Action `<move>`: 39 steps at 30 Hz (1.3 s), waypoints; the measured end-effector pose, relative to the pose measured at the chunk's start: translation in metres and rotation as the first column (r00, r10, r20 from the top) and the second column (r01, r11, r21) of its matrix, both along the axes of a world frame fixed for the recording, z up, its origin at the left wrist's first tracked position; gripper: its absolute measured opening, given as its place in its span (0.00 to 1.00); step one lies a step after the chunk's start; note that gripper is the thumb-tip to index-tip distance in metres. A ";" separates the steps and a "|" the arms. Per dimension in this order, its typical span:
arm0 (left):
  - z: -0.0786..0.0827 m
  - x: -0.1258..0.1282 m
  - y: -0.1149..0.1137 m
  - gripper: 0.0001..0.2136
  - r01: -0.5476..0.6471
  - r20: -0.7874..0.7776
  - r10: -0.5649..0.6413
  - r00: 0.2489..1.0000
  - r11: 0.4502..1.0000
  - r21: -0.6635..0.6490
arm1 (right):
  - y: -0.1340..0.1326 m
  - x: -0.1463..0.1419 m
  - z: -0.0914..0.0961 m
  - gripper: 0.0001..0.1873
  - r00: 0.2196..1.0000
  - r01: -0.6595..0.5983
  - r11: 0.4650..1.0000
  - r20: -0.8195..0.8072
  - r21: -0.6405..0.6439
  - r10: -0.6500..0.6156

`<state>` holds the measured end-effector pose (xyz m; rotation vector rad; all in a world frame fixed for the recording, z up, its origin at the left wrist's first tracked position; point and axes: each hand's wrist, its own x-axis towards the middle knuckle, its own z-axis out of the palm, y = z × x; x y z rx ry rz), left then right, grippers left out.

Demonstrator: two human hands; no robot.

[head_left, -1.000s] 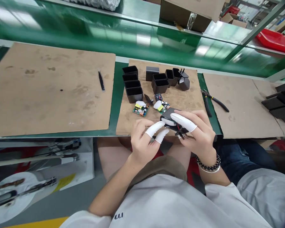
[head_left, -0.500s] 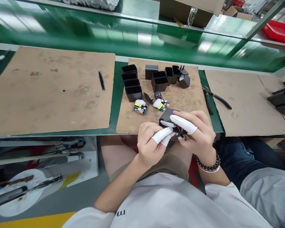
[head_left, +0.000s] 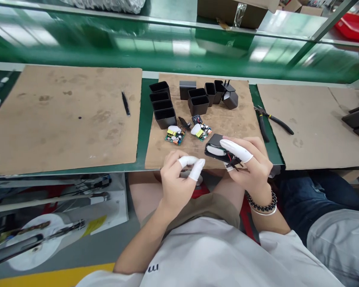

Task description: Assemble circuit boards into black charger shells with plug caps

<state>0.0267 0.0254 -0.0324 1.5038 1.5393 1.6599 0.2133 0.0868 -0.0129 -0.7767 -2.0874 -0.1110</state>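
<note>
My right hand point(head_left: 251, 165), with white finger cots and a bead bracelet, is closed around a black adapter casing point(head_left: 215, 144) that has a white part and red and black wires showing at its open end. It is held just above the front edge of the middle cardboard mat point(head_left: 227, 123). My left hand point(head_left: 176, 179) hovers to the left of the casing, apart from it, with its cot-covered fingers curled and nothing visible in them. Two green circuit boards point(head_left: 175, 136) point(head_left: 201, 131) lie on the mat just beyond my hands.
Several empty black casings point(head_left: 164, 107) point(head_left: 202, 97) stand at the back of the mat. Black tweezers point(head_left: 126, 103) lie on the left mat point(head_left: 62, 115), and pliers point(head_left: 272, 121) at the right mat's edge. Another person's legs point(head_left: 317, 199) are at my right.
My left hand has let go of the casing and drawn back to the left. The right hand keeps holding the casing, shifted slightly right.
</note>
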 end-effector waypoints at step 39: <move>-0.068 -0.118 0.030 0.07 -0.681 -0.042 0.699 0.714 0.707 0.191 | 0.074 0.024 0.016 0.30 0.976 -0.202 0.634 -0.208 -0.746 0.067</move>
